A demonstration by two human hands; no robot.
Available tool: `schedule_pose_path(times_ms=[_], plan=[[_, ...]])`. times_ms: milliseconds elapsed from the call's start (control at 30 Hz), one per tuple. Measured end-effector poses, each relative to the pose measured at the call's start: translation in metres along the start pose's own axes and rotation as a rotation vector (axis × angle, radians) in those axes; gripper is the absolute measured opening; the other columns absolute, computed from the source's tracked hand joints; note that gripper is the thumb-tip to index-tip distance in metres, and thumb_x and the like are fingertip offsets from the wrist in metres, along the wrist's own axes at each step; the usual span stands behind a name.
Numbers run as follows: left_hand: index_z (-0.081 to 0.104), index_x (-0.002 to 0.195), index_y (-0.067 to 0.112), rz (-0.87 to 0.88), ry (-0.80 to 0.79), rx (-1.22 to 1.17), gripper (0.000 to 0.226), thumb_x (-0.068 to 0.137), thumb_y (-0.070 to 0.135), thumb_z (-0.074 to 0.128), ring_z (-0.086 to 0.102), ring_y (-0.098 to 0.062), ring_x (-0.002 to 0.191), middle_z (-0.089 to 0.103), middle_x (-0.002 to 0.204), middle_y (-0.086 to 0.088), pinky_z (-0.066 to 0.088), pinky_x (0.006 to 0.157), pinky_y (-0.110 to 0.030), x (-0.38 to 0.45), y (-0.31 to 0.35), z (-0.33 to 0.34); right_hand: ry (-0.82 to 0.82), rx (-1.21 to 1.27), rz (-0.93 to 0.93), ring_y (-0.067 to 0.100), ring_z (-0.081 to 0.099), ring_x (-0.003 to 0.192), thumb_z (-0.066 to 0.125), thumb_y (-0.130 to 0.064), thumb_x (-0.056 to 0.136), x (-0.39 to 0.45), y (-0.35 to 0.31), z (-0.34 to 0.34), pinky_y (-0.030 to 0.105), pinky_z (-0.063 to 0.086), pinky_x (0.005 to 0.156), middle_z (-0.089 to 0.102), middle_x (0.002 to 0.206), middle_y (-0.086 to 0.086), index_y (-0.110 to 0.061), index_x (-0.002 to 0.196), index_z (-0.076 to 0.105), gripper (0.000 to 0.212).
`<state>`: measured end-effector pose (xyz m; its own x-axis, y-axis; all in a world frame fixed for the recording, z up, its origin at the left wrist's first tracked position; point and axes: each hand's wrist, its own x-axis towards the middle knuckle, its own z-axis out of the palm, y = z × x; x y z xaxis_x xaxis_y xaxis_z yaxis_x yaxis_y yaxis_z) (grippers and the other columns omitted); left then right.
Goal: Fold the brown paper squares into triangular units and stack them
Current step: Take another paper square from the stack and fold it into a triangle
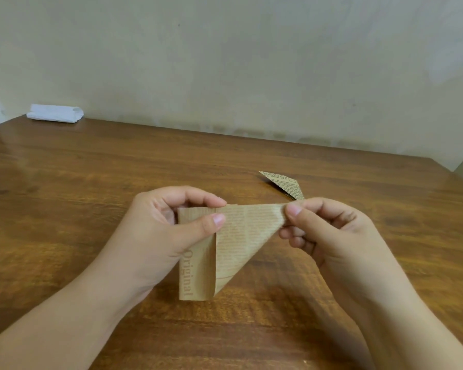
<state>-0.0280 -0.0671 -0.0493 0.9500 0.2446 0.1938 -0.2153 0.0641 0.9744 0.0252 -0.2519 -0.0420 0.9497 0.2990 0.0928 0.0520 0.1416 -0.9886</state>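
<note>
We see a brown wooden table with a glossy, dark-grained top filling the lower half of the frame, its far edge against a pale wall. A folded white cloth lies on it at the upper left, by the wall. A folded triangle of printed brown paper lies on it right of centre.

Bench open left and front; folded triangle behind right, white cloth far-left corner.
</note>
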Motion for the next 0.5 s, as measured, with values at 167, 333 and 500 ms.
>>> schedule_pose_path(times_ms=[167, 333, 500], plan=[[0.076, 0.065, 0.024, 0.002, 0.004, 0.007, 0.016, 0.056, 0.011, 0.071, 0.071, -0.012, 0.070, 0.074, 0.076, -0.003, 0.054, 0.056, -0.019, 0.0004, -0.0006, 0.0021, -0.014, 0.017, 0.029, 0.009, 0.060, 0.054, 0.067, -0.028, 0.063, 0.0001, -0.0010, -0.0006, 0.016, 0.046, 0.054, 0.066, 0.060, 0.004, -0.017, 0.053, 0.068, 0.015], [0.076, 0.066, 0.024, 0.005, 0.008, 0.004, 0.017, 0.056, 0.011, 0.071, 0.071, -0.013, 0.069, 0.074, 0.075, -0.004, 0.054, 0.055, -0.019, -0.0005, 0.0012, 0.0028, -0.040, 0.111, 0.059, 0.009, 0.059, 0.056, 0.065, -0.026, 0.067, 0.0008, 0.0007, -0.0016, 0.017, 0.046, 0.054, 0.063, 0.062, 0.002, -0.018, 0.053, 0.064, 0.016], [0.076, 0.065, 0.022, -0.002, 0.009, -0.016, 0.017, 0.056, 0.009, 0.071, 0.071, -0.012, 0.067, 0.074, 0.074, -0.005, 0.053, 0.053, -0.019, -0.0007, 0.0021, 0.0031, -0.035, 0.106, 0.066, 0.009, 0.060, 0.059, 0.066, -0.028, 0.067, 0.0005, 0.0022, -0.0014, 0.017, 0.048, 0.054, 0.065, 0.064, 0.002, -0.018, 0.055, 0.066, 0.016]])
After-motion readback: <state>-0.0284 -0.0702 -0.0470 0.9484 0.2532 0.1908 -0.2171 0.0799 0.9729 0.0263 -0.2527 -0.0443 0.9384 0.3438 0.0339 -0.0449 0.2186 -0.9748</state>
